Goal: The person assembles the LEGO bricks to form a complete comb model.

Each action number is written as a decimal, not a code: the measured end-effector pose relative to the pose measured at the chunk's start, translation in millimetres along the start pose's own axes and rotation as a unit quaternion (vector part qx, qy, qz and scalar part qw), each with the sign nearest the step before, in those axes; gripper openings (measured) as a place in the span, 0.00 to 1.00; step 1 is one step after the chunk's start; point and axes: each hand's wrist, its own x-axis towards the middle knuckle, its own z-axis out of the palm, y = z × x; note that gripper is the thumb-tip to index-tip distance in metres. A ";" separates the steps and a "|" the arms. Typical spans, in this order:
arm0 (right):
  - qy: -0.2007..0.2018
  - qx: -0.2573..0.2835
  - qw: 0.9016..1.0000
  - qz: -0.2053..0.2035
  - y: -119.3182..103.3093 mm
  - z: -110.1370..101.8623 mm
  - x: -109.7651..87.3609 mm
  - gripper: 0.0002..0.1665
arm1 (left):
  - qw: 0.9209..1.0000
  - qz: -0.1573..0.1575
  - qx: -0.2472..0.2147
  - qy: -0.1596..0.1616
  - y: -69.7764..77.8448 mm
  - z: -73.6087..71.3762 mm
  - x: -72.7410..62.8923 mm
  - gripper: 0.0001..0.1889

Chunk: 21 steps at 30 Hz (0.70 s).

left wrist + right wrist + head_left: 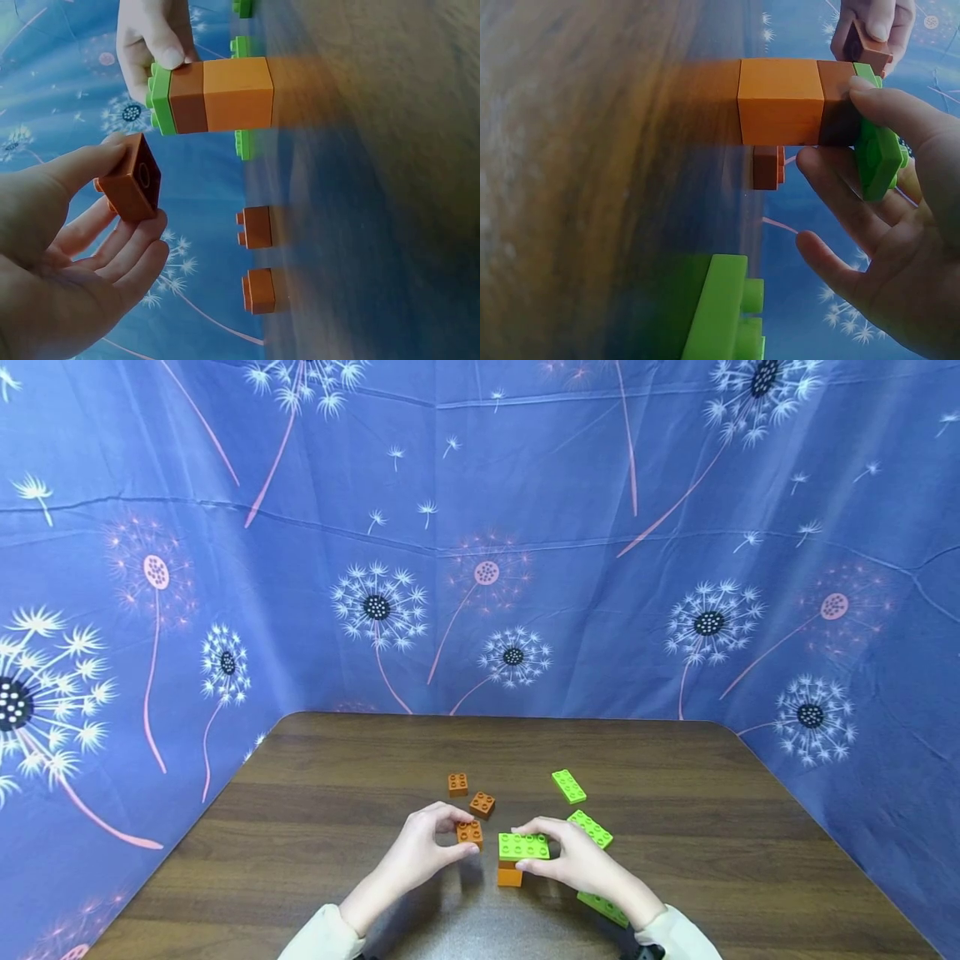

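My left hand pinches a reddish-brown 2x2 toy building brick between thumb and fingers, held off the table; its hollow underside shows in the left wrist view. Just right of it stands a small stack: a bright orange block at the bottom, a brown brick in the middle and a flat lime-green 2x4 brick on top. The green one juts out to the right past the stack. With thumb and fingertips, my right hand grips the stack at its green top.
Two loose brown bricks, one farther back and one nearer, lie beyond my left hand. Lime-green bricks lie at back right, behind my right hand and under my right forearm. Blue dandelion-print cloth hangs behind the wooden table.
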 end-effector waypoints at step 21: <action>0.003 0.033 0.999 0.014 -1.8 -0.5 1.7 0.19 | 0.999 -0.001 -0.037 0.005 7.6 11.7 12.6 0.15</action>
